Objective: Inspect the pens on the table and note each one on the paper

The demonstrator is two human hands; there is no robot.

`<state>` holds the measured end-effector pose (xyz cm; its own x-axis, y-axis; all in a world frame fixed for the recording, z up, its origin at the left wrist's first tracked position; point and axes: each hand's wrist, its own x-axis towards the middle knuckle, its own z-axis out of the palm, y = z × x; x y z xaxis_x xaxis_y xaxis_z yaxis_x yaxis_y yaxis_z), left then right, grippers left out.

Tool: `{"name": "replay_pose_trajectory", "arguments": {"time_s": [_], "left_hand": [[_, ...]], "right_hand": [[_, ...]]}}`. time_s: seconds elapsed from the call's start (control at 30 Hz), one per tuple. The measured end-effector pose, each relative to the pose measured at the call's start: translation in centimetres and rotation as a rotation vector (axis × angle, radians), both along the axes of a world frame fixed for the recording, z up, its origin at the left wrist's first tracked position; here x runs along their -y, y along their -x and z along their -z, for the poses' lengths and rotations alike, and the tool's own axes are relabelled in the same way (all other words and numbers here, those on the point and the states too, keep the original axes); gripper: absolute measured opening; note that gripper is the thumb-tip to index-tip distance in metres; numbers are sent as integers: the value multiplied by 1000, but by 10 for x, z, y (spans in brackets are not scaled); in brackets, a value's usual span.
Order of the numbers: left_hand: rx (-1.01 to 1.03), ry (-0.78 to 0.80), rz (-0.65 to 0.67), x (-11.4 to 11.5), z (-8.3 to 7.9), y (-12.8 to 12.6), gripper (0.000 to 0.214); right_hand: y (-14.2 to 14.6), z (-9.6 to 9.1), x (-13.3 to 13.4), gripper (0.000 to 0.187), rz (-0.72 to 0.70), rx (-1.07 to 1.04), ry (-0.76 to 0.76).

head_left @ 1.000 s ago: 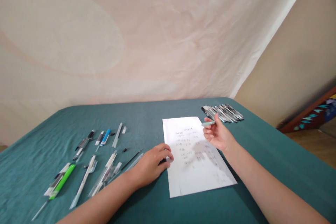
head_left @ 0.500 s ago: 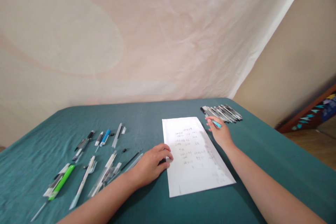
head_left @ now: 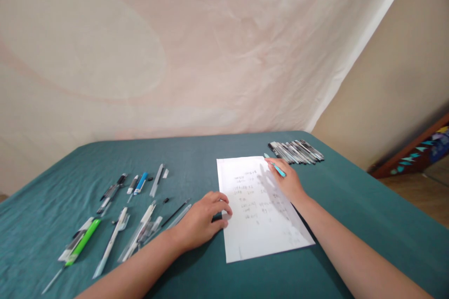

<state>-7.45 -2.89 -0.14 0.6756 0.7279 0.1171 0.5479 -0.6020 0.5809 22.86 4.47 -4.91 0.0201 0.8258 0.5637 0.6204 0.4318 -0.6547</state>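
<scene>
A white sheet of paper (head_left: 259, 224) with faint handwriting lies on the teal tablecloth (head_left: 196, 159). My left hand (head_left: 201, 219) rests at the paper's left edge, fingers curled, with a small dark thing under the fingertips that I cannot make out. My right hand (head_left: 286, 180) is closed round a light blue pen (head_left: 275, 167) over the paper's upper right corner, the pen pointing up and left. A row of several black and silver pens (head_left: 296, 151) lies just beyond that hand.
Left of the paper lie several loose pens and pen parts (head_left: 140, 229), among them a green pen (head_left: 82, 242) and a blue-capped piece (head_left: 141, 182). A pale cloth backdrop (head_left: 175, 56) hangs behind the table. A wooden edge (head_left: 410, 149) shows at the right.
My right hand turned palm down and came back from beside the pen row to the paper's upper right corner, still holding the light blue pen. My left hand stayed put.
</scene>
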Motion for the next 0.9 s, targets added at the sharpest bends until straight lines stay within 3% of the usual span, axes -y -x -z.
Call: {"name": "replay_pose_trajectory", "arguments": {"time_s": [0.13,0.27,0.37,0.47,0.7,0.9], "left_hand": [[-13,-10,17,0,0,0,18],[-26,3,30,0,-1,1,17],[-39,12,33,0,-3,2,19],[-49,8,39,1,-4,1,21],[-131,-36,62,7,-9,-1,37],[-191,-31,92,9,-10,0,48]], "right_hand": [[16,-7,11,31,-108,-75,116],[21,-8,14,33,-96,-209,313],[17,-8,12,36,-26,-250,319],[15,-11,13,39,-93,-241,288],[36,-6,28,41,-399,327,220],[36,10,11,54,-390,554,195]]}}
